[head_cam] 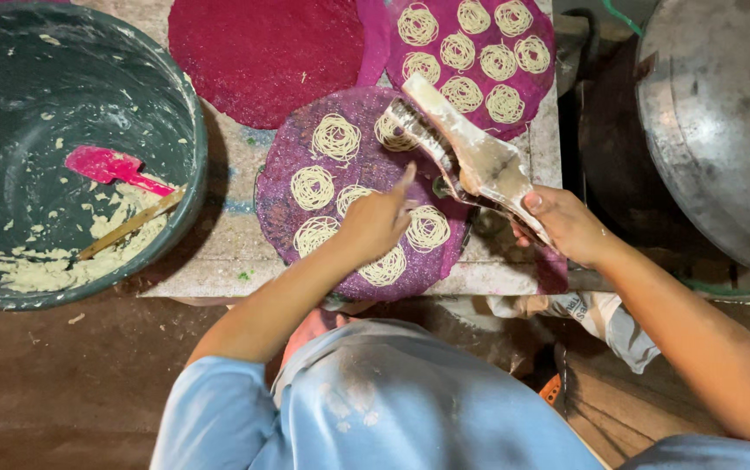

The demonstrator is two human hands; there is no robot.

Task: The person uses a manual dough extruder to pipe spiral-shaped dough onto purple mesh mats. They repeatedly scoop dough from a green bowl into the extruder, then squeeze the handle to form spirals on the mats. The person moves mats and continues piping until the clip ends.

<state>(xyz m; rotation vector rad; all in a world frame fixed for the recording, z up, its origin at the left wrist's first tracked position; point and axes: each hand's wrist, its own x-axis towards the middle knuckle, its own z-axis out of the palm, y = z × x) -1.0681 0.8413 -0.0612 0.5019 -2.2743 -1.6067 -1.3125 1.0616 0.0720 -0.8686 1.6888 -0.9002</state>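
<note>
gripping a dough-smeared noodle press (470, 157) in a closed right hand (562, 222), angled over the purple mat (275, 204) at twelve o'clock on the counter (218, 261). the left hand (375, 218), fingers curled with one extended, touches a noodle coil (428, 228) as if tidying it. a dough bowl (192, 148) sits at nine o'clock within reach.

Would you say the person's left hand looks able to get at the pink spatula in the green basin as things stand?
Probably yes: the left hand holds nothing, and the pink spatula lies uncovered in the open green basin to its left, with nothing between them.
</note>
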